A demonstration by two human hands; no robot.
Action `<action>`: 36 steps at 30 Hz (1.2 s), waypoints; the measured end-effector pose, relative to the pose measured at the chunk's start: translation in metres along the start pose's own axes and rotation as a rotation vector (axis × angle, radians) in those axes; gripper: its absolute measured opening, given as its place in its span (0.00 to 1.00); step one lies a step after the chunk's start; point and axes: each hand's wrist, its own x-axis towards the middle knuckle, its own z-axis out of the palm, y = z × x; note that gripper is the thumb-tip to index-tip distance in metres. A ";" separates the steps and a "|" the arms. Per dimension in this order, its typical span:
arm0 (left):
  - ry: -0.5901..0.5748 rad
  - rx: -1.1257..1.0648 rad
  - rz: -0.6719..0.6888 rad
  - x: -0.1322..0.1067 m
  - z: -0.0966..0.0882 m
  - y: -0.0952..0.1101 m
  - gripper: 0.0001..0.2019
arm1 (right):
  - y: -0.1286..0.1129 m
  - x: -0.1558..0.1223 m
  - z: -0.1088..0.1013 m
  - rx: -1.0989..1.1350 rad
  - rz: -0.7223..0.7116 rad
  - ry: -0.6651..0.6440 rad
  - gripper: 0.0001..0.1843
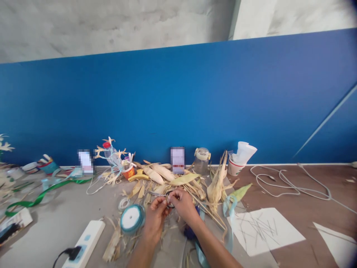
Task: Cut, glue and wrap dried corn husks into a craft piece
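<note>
pinching a small item (169, 204), fingers (174, 194) hiding most, forearms (213, 240) cropped

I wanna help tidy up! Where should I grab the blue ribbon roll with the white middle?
The ribbon roll is probably best held by its round outer edge, coming from the left. Its flat white face points up, so fingers could curl around the edge, and the left hand is close on its right.
</note>
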 end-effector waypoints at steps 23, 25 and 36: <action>-0.018 0.139 0.044 -0.004 -0.002 0.000 0.16 | 0.004 0.000 -0.006 -0.087 -0.046 -0.035 0.09; 0.014 0.190 0.087 -0.003 -0.005 0.002 0.16 | 0.006 0.001 -0.006 -0.097 -0.047 -0.028 0.09; 0.162 0.262 0.278 0.005 -0.024 0.024 0.17 | 0.001 -0.002 -0.008 -0.204 -0.057 -0.148 0.11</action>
